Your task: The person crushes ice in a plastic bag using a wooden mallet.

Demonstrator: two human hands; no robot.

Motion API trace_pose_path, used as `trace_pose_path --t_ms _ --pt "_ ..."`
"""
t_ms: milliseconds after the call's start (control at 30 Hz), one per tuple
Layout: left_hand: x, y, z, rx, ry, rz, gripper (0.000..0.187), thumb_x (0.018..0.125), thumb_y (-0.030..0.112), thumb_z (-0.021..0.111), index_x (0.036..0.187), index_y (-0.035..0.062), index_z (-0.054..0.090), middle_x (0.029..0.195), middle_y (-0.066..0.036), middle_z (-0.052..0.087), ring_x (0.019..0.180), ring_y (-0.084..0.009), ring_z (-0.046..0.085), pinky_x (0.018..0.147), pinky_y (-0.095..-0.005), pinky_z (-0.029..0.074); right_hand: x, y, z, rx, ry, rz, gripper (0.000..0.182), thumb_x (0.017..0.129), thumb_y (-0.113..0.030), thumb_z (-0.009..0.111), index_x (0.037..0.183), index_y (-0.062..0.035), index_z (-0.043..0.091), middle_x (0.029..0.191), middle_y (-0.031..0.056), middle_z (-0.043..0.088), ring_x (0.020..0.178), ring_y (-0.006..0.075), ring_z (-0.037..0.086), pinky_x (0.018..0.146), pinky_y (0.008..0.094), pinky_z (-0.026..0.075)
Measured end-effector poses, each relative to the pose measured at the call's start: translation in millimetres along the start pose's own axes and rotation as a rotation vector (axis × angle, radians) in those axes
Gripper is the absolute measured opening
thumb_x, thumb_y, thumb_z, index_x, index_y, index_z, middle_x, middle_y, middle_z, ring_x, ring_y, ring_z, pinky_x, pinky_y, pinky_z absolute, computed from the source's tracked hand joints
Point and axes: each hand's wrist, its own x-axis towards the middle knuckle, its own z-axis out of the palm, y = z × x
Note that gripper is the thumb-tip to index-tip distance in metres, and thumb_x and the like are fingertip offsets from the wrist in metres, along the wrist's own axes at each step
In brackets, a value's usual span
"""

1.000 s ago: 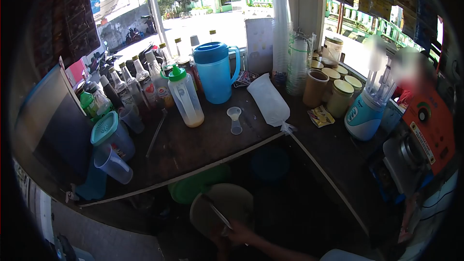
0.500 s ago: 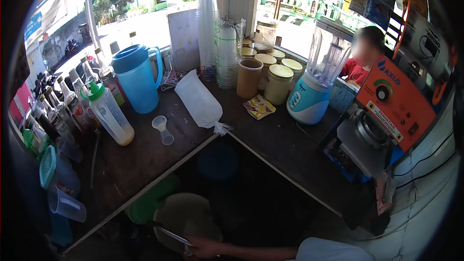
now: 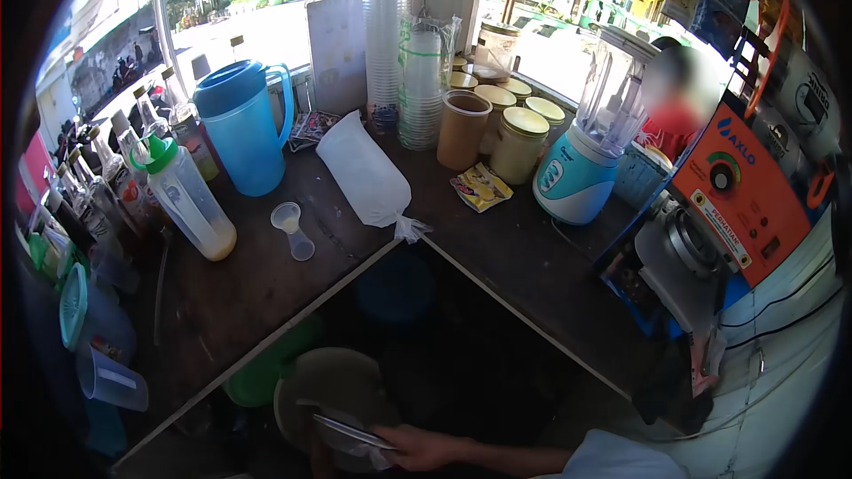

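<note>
My right hand [image 3: 424, 447] is closed on a long, narrow, shiny metal utensil [image 3: 353, 430]; its exact kind is too dim to make out. The utensil points left, over a pale round tub [image 3: 330, 371] below the counter. What looks like part of my left hand [image 3: 322, 459] shows faintly in shadow at the bottom, below the utensil; its fingers cannot be made out. Left of the tub is a green container [image 3: 257, 380], and a dark blue round object [image 3: 395, 288] sits deeper in the shadow.
On the corner counter [image 3: 244, 302] stand a blue pitcher [image 3: 244, 137], a green-capped bottle [image 3: 191, 204], a tied plastic bag [image 3: 364, 168], a plastic scoop [image 3: 293, 229], several jars [image 3: 517, 146], a blender [image 3: 577, 173] and an orange cup sealer [image 3: 737, 186]. A person in red [image 3: 670, 120] is outside.
My right hand has moved a little to the right with the utensil. A faint hand-like shape has appeared below it. The view has shifted slightly, and the person outside has changed posture.
</note>
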Motion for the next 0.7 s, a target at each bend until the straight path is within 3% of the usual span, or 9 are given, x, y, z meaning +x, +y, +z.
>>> trace_pose_path --t_ms 67,133,167,233,267,333,467,633,700 --pt "-15.1 22.7 5.7 -0.007 0.028 -0.009 0.046 0.094 0.029 0.042 0.131 0.0013 0.046 0.127 -0.013 0.051 0.117 -0.0257 0.048 0.099 -0.0385 0.037 -3.0 22.9 -18.5 -0.137 0.095 -0.006 0.039 0.086 -0.011 0.048 0.123 0.0004 0.041 0.084 0.0203 0.058 0.077 0.0335 0.059 0.072 0.0417 0.047" --pt "-53.1 97.3 48.4 0.092 0.200 -0.170 0.050 0.095 0.029 0.044 0.138 0.0050 0.037 0.136 -0.013 0.043 0.120 -0.0273 0.046 0.103 -0.0394 0.034 -5.2 51.0 -37.8 -0.246 0.164 -0.025 0.033 0.084 -0.011 0.052 0.114 0.0000 0.046 0.081 0.0202 0.060 0.072 0.0348 0.060 0.067 0.0412 0.048" --pt "-49.9 87.9 22.2 0.275 0.140 -0.014 0.050 0.094 0.030 0.047 0.137 0.0056 0.040 0.140 -0.013 0.039 0.121 -0.0274 0.045 0.101 -0.0394 0.036 -4.7 69.7 -44.6 -0.276 0.294 -0.026 0.027 0.085 -0.011 0.052 0.109 -0.0004 0.048 0.081 0.0192 0.060 0.071 0.0315 0.061 0.067 0.0394 0.047" --pt "-32.9 80.9 16.5 0.390 0.220 0.155 0.045 0.093 0.035 0.050 0.121 0.0000 0.057 0.118 -0.015 0.057 0.113 -0.0244 0.052 0.091 -0.0358 0.043 -5.2 82.7 -52.2 -0.275 0.258 0.149 0.028 0.087 -0.013 0.054 0.111 0.0003 0.051 0.086 0.0157 0.061 0.075 0.0217 0.059 0.069 0.0354 0.048" --pt "-30.3 82.6 22.5 0.428 0.287 0.232 0.044 0.093 0.034 0.052 0.116 -0.0023 0.059 0.102 -0.014 0.063 0.102 -0.0225 0.057 0.089 -0.0331 0.043 -5.3 97.0 -54.0 -0.253 0.275 0.096 0.030 0.087 -0.013 0.055 0.113 0.0010 0.051 0.088 0.0184 0.061 0.078 0.0244 0.061 0.071 0.0361 0.048" --pt "-36.0 85.8 27.0 0.469 0.319 0.313 0.044 0.092 0.035 0.054 0.111 -0.0038 0.059 0.094 -0.011 0.063 0.090 -0.0194 0.057 0.082 -0.0309 0.043 -3.3 117.2 -42.7 -0.213 0.256 0.040 0.031 0.087 -0.013 0.055 0.114 0.0018 0.051 0.089 0.0210 0.062 0.081 0.0272 0.063 0.073 0.0369 0.048" --pt "-60.7 109.3 44.1 0.365 0.296 0.265 0.044 0.090 0.037 0.056 0.104 -0.0042 0.059 0.087 -0.008 0.061 0.082 -0.0162 0.055 0.076 -0.0302 0.043 -5.3 119.4 -33.7 -0.203 0.357 0.114 0.033 0.085 -0.010 0.058 0.115 0.0021 0.052 0.088 0.0208 0.062 0.081 0.0263 0.063 0.074 0.0359 0.048" --pt "-68.1 118.3 37.3 0.513 0.303 0.234 0.040 0.090 0.037 0.057 0.101 -0.0017 0.060 0.083 -0.006 0.059 0.080 -0.0155 0.054 0.073 -0.0307 0.042 -0.4 130.2 -32.2 -0.255 0.415 0.044 0.035 0.084 -0.010 0.060 0.115 0.0031 0.051 0.087 0.0209 0.063 0.080 0.0237 0.062 0.073 0.0345 0.047" --pt "-70.5 121.2 42.1 0.566 0.366 0.248 0.038 0.090 0.036 0.056 0.101 -0.0011 0.061 0.082 -0.006 0.059 0.080 -0.0152 0.054 0.073 -0.0305 0.042 0.3 130.7 -34.0 -0.171 0.400 0.101 0.033 0.084 -0.009 0.060 0.114 0.0027 0.052 0.083 0.0163 0.062 0.075 0.0176 0.059 0.069 0.0304 0.046"
